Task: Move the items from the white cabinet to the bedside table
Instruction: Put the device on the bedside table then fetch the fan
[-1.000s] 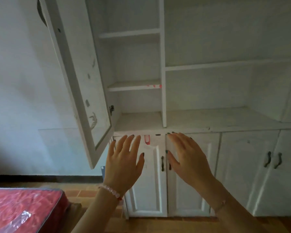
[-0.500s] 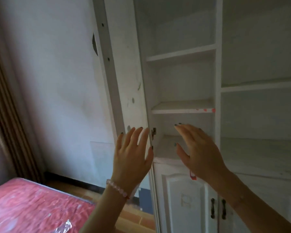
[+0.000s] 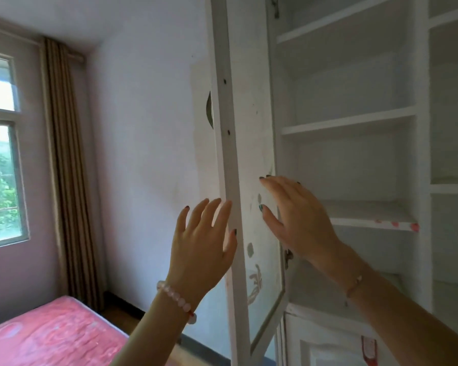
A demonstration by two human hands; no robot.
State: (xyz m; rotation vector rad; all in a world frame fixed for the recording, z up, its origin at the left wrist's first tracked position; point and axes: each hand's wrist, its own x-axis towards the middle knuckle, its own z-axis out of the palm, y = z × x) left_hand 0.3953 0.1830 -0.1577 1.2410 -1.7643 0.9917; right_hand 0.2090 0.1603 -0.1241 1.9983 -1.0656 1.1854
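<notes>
The white cabinet (image 3: pixel 354 120) fills the right side, its shelves bare in what I can see. Its glass-panelled door (image 3: pixel 238 154) stands swung out toward me. My left hand (image 3: pixel 201 247) is raised with fingers straight and spread, just left of the door's edge, holding nothing. My right hand (image 3: pixel 299 220) is also raised with flat fingers, in front of the door's inner face and the lower shelf (image 3: pixel 368 220), empty. No bedside table and no loose items are in view.
A bed with a pink plastic-wrapped mattress (image 3: pixel 50 336) lies at the lower left. A window (image 3: pixel 0 159) and a brown curtain (image 3: pixel 69 167) are on the left wall. Lower cabinet doors (image 3: pixel 328 347) sit under the shelves.
The view has swung left and upward, from the lower doors to the open door, wall and window. Both hands stay raised and empty in front of me.
</notes>
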